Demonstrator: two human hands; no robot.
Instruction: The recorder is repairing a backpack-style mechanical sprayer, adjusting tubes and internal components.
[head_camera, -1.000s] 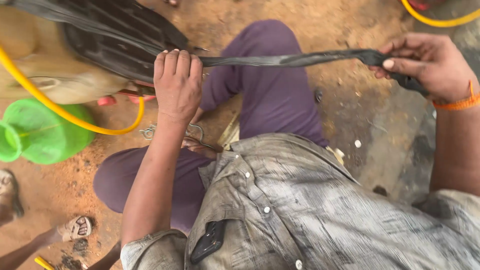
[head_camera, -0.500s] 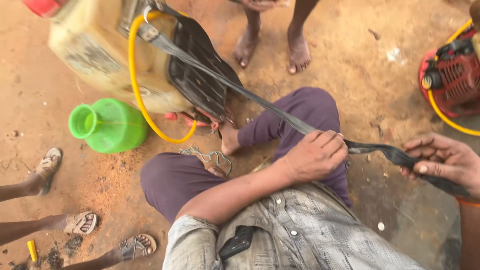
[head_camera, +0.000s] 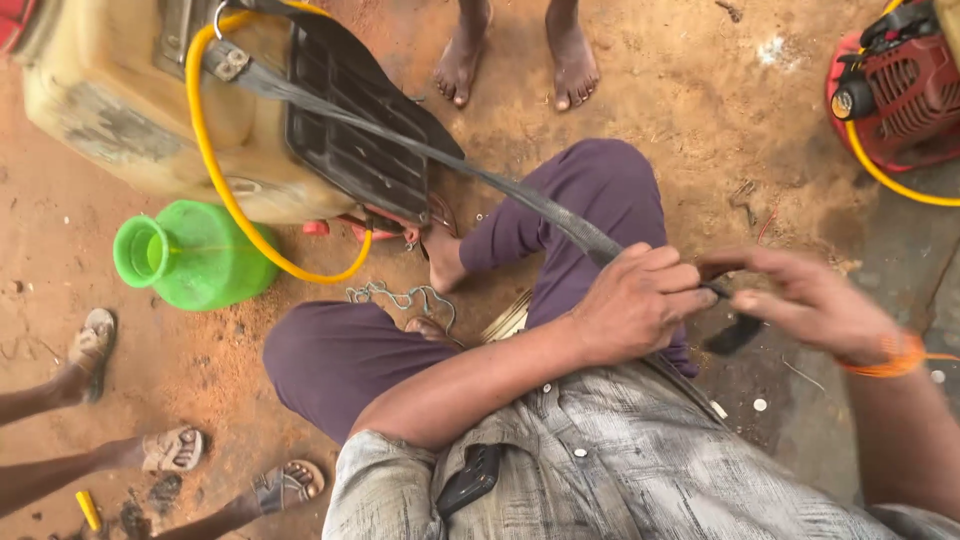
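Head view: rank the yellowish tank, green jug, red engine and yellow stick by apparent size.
1. Tank, largest, cut by the frame.
2 and 3. Jug and engine: look alike; the engine is cropped, so unsure.
4. Stick, smallest.

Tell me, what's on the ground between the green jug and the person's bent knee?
In the head view, the yellow hose loops across the dirt between the green jug and the knee; a small bluish cord lies just beyond.
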